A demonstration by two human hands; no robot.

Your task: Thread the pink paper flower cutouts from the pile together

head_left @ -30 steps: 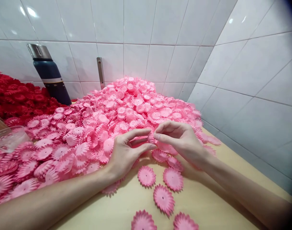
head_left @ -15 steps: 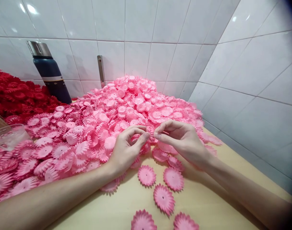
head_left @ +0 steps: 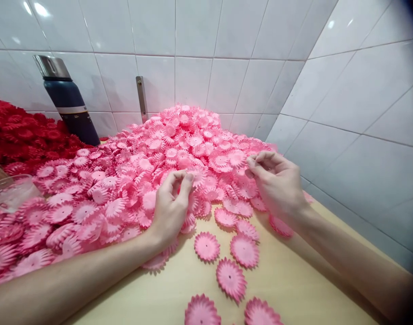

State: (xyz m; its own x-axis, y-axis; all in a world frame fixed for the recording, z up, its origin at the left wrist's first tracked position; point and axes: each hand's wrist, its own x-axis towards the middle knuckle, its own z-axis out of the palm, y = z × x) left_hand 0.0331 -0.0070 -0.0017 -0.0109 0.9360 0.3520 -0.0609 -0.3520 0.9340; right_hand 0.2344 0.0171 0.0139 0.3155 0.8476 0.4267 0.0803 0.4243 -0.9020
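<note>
A big heap of pink scalloped flower-petal discs fills the middle and left of the table. Above its front edge, my left hand is closed, thumb and fingertips pressed together. A pink disc shows right by those fingertips, but I cannot tell whether it is held or lies behind. My right hand is closed in a pinch over the heap's right side; anything between its fingertips is too small to make out. Below the hands, several loose discs lie apart on the wood, among them a disc with a dark centre hole.
A dark blue bottle with a metal lid leans at the back left, beside a red petal heap. A clear plastic container sits at the left edge. White tiled walls bound the pale wooden table; a metal bracket is against the back wall.
My hands have parted from near-touching fingertips. The right hand moved right and up, the left hand slightly left. More of the discs between them now shows.
</note>
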